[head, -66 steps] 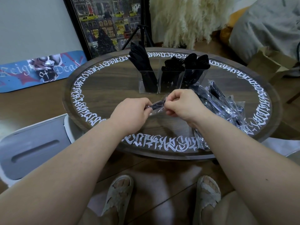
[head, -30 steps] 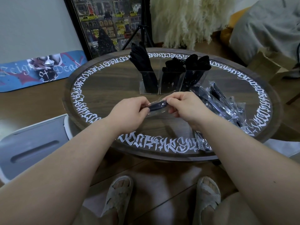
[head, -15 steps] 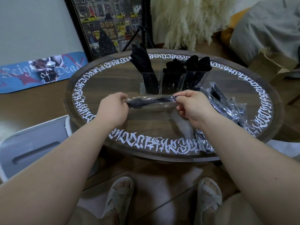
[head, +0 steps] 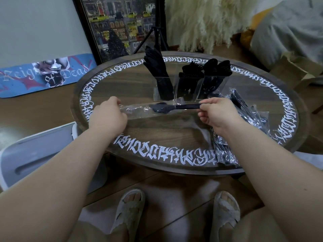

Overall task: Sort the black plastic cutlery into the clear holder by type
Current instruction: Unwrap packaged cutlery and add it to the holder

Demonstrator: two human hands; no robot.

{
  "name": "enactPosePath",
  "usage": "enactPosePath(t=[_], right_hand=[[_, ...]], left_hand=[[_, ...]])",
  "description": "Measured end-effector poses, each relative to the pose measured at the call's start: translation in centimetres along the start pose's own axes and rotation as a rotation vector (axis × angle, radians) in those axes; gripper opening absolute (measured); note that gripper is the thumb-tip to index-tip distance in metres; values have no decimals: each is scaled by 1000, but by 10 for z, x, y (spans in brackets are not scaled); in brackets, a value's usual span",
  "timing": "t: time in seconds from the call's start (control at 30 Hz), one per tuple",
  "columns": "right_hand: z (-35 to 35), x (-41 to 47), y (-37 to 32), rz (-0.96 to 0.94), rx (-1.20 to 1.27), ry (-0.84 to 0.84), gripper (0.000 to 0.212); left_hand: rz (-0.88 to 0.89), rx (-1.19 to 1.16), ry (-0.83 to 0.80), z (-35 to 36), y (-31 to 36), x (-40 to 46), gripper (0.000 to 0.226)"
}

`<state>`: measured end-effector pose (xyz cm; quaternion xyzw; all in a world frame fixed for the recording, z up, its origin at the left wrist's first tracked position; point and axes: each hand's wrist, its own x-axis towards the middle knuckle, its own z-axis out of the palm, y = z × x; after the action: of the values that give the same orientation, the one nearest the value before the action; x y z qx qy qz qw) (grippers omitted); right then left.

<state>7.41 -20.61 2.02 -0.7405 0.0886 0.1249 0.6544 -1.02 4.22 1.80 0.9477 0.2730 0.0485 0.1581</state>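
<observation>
The handle end of a black spoon (head: 172,107) is pinched between the thumb and curled fingers of the right hand (head: 218,113), while the far end of its clear wrapper (head: 135,110) is gripped by the left hand (head: 108,115). The spoon is held level above the table (head: 166,130), just in front of the clear holder (head: 185,89), with its bowl pointing left and only the bowl end lying within the wrapper (the handle is bare).

The step in hand is judged to be the unwrapping of one piece: the wrapper is almost off.

Behind the hands, three compartments of the holder are filled with black cutlery: knives (head: 155,67) in the left one, forks (head: 192,70) in the middle and spoons (head: 217,68) in the right, as far as can be told. A heap of wrapped cutlery (head: 244,116) lies on the table just to the right of the right hand.

For the next move, the hands would need to be drawn a little further apart until the bowl is freed; the spoon would then be carried to the right compartment and lowered in handle first, and the empty wrapper set aside.
</observation>
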Motion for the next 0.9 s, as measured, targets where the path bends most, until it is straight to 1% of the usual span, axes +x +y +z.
enactPosePath(t=[0.03, 0.07, 0.13, 0.17, 0.2, 0.23, 0.3, 0.37, 0.47, 0.57, 0.63, 0.7, 0.8, 0.9], right_hand=[[1, 0, 1, -3, -12, -11, 21], [2, -1, 2, -7, -27, -23, 21], [5, -2, 3, -17, -57, -29, 21], [6, -2, 3, -22, -66, -23, 21], [7, -2, 3, -25, -75, -13, 22], [6, -2, 3, -29, -86, 2, 22], [4, -3, 3, -45, -126, 43, 21], [-2, -3, 2, -70, -156, 93, 20], [-13, -2, 0, -94, -133, 161, 20], [-21, -2, -1, -92, -21, 180, 20], [-24, -4, -2, -87, 71, 150, 20], [-25, -7, -3, -79, 112, 111, 19], [-23, -13, -4, -62, 59, 35, 17], [-23, -20, -2, -51, -151, -95, 14]], left_hand=[[55, 36, 17, 1, 2, -3, 44], [152, 46, 60, 4, 5, -6, 44], [392, 9, 135, 7, 18, -15, 34], [484, -3, 113, 9, 24, -19, 29], [542, -2, 50, 11, 30, -21, 26], [562, 19, -47, 15, 33, -23, 27], [535, 107, -238, 21, 34, -23, 36], [470, 190, -337, 28, 29, -19, 45], [355, 279, -353, 33, 19, -10, 52], [249, 311, -309, 33, 17, -6, 57], [242, 217, -199, 30, 26, -9, 55], [298, 19, -109, 26, 44, -14, 49], [279, -282, -160, 21, 70, -20, 39], [165, -611, -219, 21, 84, -21, 23]])
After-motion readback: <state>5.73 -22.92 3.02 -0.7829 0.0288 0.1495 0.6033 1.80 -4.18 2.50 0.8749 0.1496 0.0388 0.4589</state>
